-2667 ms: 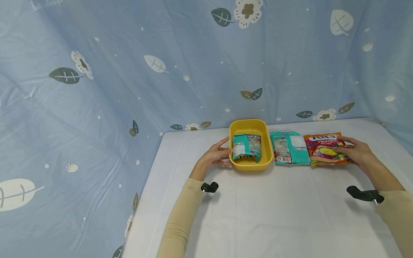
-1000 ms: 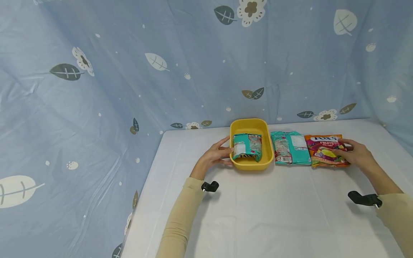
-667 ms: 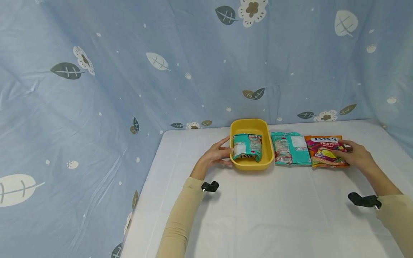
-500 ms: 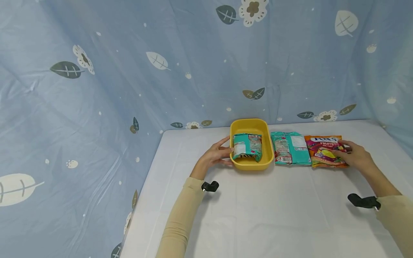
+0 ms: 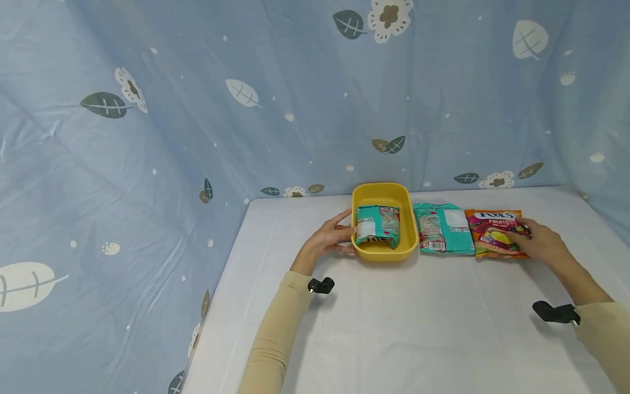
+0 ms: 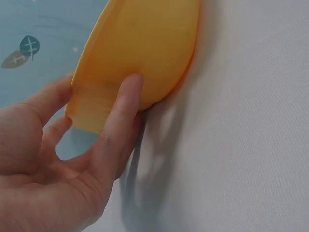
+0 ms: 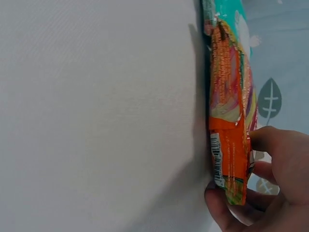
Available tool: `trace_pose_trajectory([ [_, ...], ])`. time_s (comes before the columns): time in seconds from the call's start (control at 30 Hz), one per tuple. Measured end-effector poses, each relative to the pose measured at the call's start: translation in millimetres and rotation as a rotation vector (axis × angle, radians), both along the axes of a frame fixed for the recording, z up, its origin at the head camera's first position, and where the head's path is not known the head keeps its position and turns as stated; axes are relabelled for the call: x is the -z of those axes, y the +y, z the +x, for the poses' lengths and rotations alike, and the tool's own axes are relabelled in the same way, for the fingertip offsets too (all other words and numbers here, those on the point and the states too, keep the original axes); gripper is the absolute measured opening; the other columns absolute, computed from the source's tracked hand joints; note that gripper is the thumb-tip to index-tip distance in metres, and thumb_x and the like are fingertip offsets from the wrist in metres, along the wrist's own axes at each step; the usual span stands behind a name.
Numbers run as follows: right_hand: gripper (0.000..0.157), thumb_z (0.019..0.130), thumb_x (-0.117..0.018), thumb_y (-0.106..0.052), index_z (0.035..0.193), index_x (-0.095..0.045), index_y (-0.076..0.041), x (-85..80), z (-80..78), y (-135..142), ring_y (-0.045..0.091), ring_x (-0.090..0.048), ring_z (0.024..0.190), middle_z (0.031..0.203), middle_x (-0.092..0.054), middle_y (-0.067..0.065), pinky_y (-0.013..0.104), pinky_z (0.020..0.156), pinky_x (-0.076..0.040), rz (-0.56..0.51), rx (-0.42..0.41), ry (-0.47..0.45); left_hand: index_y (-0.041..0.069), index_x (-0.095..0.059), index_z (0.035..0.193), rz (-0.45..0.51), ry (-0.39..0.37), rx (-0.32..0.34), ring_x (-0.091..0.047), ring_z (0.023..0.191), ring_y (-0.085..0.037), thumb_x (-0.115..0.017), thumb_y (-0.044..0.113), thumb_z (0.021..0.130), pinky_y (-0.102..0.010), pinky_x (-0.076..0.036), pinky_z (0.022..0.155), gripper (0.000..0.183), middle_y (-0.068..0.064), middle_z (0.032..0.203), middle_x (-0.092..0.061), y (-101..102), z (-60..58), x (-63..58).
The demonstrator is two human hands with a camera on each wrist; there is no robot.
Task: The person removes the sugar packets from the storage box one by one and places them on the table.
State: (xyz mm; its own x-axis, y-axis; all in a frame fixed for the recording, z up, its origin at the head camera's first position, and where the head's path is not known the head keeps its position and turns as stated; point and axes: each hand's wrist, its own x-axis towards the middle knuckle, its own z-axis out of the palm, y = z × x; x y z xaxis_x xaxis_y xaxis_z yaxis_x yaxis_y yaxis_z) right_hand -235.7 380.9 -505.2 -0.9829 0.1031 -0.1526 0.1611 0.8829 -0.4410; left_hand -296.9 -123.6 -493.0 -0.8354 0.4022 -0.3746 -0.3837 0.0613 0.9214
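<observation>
On the white table, my left hand point(image 5: 328, 236) holds the left side of a yellow plastic tub point(image 5: 408, 219). In the left wrist view a fingertip lies against the tub's outer wall point(image 6: 154, 43). Inside the tub sits a teal candy bag point(image 5: 378, 223), its lower end bent. My right hand point(image 5: 540, 241) grips the right end of an orange and purple Fox's Fruits candy bag point(image 5: 496, 232). In the right wrist view, thumb and fingers are around the end of this orange bag point(image 7: 231, 150), which lies on the table.
Another teal candy bag point(image 5: 444, 229) lies back side up between the tub and the orange bag, close to both. A blue curtain point(image 5: 295, 137) with leaf prints hangs behind and left of the white table point(image 5: 418, 323). Each wrist wears a black camera mount point(image 5: 321, 285).
My right hand and wrist have shifted slightly toward me, and the Fox's bag's right end sits a little further left. The left hand and tub stay put. The head view has tilted slightly.
</observation>
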Motion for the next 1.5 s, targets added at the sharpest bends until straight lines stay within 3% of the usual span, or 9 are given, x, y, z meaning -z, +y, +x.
trace_pose_trajectory([
  [0.27, 0.078, 0.102, -0.044, -0.044, 0.146, -0.018, 0.015, -2.0, 1.6, -4.5, 0.066, -0.035, 0.113, 0.125, -0.032, 0.051, 0.078, 0.094, -0.039, 0.070, -0.041, 0.040, 0.039, -0.033, 0.152, -0.004, -0.011, -0.008, -0.067, 0.108, -0.034, -0.066, 0.012, 0.094, -0.052, -0.062, 0.082, 0.072, -0.020, 0.130, -0.053, -0.1, -2.0, 0.7],
  [0.63, 0.078, 0.100, -0.050, -0.043, 0.140, -0.026, 0.020, -7.5, 1.5, -4.7, 0.065, -0.039, 0.111, 0.125, -0.036, 0.050, 0.078, 0.093, -0.040, 0.173, -0.088, -0.002, 0.039, -0.033, 0.152, -0.009, -0.012, -0.002, -0.067, 0.106, -0.032, -0.066, 0.013, 0.094, -0.052, -0.062, 0.083, 0.072, -0.021, 0.132, -0.052, -0.6, -1.3, -0.3],
  [0.87, 0.068, 0.095, -0.059, -0.027, 0.137, -0.034, 0.020, -13.7, 2.2, -9.4, 0.062, -0.043, 0.106, 0.119, -0.041, 0.048, 0.076, 0.091, -0.043, 0.204, -0.093, 0.037, 0.040, -0.034, 0.151, -0.014, -0.007, 0.001, -0.067, 0.106, -0.032, -0.067, 0.014, 0.094, -0.051, -0.062, 0.082, 0.072, -0.021, 0.132, -0.052, -0.7, -2.1, 0.1],
  [1.13, 0.061, 0.092, -0.065, -0.027, 0.131, -0.043, 0.015, -20.6, 0.7, -17.8, 0.058, -0.048, 0.101, 0.115, -0.048, 0.045, 0.074, 0.086, -0.047, 0.225, -0.111, 0.092, 0.040, -0.035, 0.151, -0.010, -0.006, -0.007, -0.066, 0.109, -0.035, -0.066, 0.013, 0.095, -0.050, -0.063, 0.080, 0.070, -0.023, 0.136, -0.050, -2.4, -0.2, -0.6],
  [1.5, 0.065, 0.094, -0.063, -0.033, 0.138, -0.042, 0.008, -31.1, 0.5, -24.0, 0.059, -0.046, 0.105, 0.120, -0.046, 0.043, 0.075, 0.082, -0.047, 0.204, -0.076, 0.087, 0.043, -0.035, 0.150, -0.019, -0.010, 0.009, -0.066, 0.110, -0.034, -0.066, 0.015, 0.095, -0.051, -0.062, 0.082, 0.069, -0.021, 0.137, -0.049, -1.6, -2.5, 0.6],
])
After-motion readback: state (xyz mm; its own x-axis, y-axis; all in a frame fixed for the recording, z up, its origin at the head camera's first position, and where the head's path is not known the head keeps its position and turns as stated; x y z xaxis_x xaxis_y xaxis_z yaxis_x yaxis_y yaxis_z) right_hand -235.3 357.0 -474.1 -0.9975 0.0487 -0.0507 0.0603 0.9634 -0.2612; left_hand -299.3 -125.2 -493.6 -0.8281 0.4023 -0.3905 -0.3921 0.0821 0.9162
